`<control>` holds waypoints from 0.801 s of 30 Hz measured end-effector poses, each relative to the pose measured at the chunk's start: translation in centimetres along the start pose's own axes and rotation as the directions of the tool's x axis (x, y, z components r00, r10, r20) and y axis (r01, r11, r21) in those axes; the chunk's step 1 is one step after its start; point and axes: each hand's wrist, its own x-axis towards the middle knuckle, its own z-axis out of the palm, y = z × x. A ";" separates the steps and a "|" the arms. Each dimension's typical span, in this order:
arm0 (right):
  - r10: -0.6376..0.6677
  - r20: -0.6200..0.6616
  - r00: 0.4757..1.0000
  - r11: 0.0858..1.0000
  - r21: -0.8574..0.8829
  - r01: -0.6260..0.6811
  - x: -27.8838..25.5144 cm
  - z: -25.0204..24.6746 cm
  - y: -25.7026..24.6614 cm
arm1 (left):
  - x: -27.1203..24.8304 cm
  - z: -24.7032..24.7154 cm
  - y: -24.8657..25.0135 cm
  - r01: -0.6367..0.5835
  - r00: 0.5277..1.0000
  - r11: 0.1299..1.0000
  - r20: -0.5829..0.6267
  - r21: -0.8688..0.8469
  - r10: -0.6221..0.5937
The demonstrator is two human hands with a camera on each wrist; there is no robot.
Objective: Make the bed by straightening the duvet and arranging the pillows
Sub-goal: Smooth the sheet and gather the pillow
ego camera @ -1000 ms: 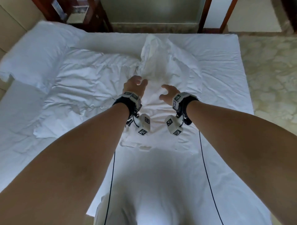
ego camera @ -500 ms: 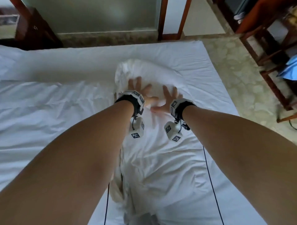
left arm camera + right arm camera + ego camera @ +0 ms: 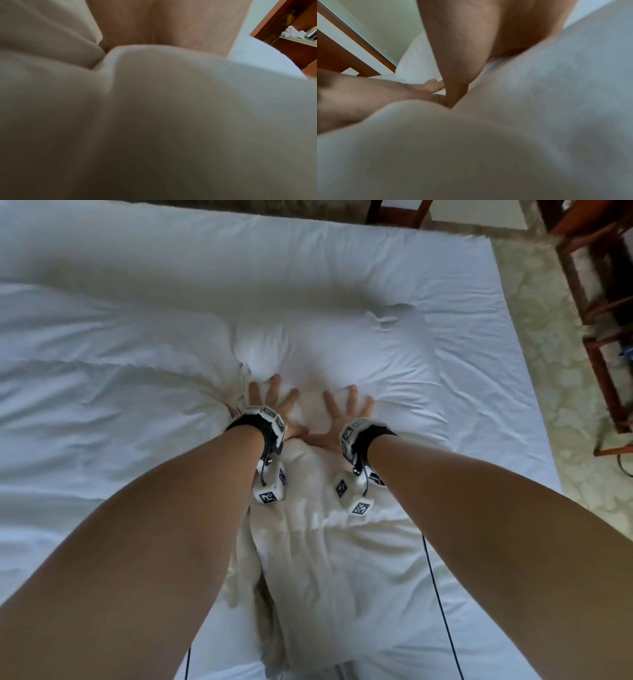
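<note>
Both hands lie flat, side by side, on the white pillow (image 3: 329, 354) out in the middle of the bed (image 3: 479, 285): the left hand (image 3: 274, 405) and the right hand (image 3: 342, 416) have fingers spread and straight, each grip released and only pressing down, the thumbs almost meeting. The pillow dents under the palms. The rumpled duvet (image 3: 102, 371) lies bunched just to its left, touching it.

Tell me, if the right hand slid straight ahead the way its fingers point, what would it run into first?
Most likely the plump part of the pillow. The right hand lies flat with fingers spread, pressing the pillow's near edge, and the fingers point up at that bulge. Beyond it lies only the flat white sheet.
</note>
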 end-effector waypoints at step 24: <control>-0.443 -0.191 0.876 0.879 0.100 0.467 -26.2 4.7 6.6 | -30.8 -2.2 4.8 0.007 0.885 0.925 -0.428 -0.380 -0.182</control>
